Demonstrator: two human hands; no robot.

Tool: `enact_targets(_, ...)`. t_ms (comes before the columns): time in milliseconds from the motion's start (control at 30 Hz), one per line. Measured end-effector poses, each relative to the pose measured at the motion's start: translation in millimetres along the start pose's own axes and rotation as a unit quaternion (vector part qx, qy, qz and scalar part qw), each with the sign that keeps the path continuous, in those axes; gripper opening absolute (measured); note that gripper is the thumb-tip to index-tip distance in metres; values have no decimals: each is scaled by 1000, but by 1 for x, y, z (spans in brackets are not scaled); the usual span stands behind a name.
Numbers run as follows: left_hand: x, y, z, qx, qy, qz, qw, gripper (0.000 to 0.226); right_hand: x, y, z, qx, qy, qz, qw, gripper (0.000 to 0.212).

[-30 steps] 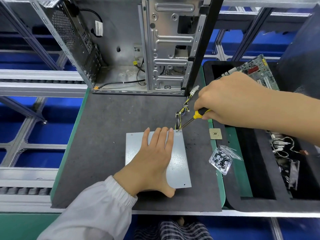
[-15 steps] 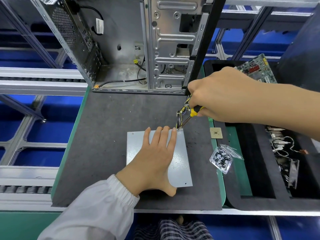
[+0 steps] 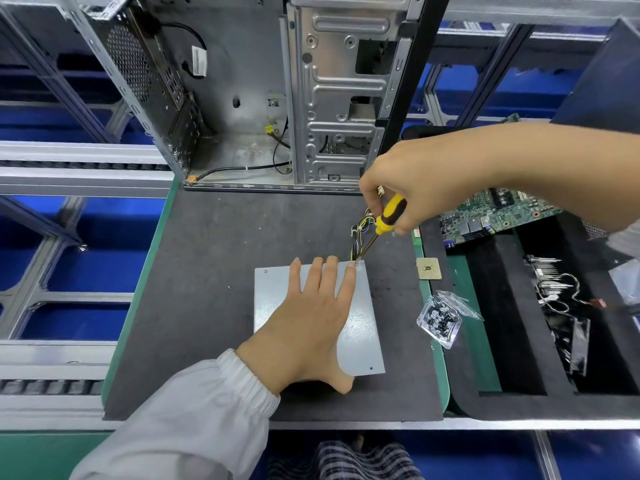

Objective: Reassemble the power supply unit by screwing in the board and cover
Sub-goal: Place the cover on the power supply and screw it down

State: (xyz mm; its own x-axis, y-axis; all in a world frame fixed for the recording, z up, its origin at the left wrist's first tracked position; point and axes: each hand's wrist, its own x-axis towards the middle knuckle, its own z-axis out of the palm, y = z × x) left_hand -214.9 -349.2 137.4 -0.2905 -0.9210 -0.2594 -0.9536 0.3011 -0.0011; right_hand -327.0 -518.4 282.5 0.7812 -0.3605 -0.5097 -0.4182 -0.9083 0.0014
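You have one view only, from your head. It faces forward and down, close over the grey mat point(image 3: 214, 306) at mid-frame.

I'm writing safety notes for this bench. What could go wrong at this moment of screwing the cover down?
The screwdriver tip sits right beside the left hand's fingertips on the cover; a slip could jab them. The wire bundle leaves at that same corner and might get nicked.

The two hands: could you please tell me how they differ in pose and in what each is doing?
The left hand lies flat, fingers straight, pressing the power supply cover; the right hand curls around the yellow screwdriver. The left wears a white sleeve; the right forearm is bare. Both meet at the cover's far right corner.
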Motion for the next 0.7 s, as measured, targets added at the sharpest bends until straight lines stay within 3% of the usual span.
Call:
enact_targets(167,-1,0,-1,1,1,2,1000,137,2,0,-5,-57,32,-5,998,14)
enact_targets(300,-1,0,0,-3,4,4,1000,136,9,-11,-5,-240,69,16,968,43)
enact_targets(367,0,-1,0,-5,6,7,1000,134,15,-14,-3,-237,55,-2,970,42)
enact_targets(467,0,-1,1,-8,10,8,1000,133,16,-18,-10,-183,-28,-10,983,41)
enact_targets(533,-1,-1,2,-8,12,10,1000,133,16,-19,-13,-177,-51,-27,982,27)
enact_targets(600,-1,-2,3,-5,15,12,1000,133,17,-22,-13,-202,-22,-30,979,14)
enact_targets(700,-1,-3,3,-8,20,13,1000,131,17,-30,-12,-317,36,-7,948,37)
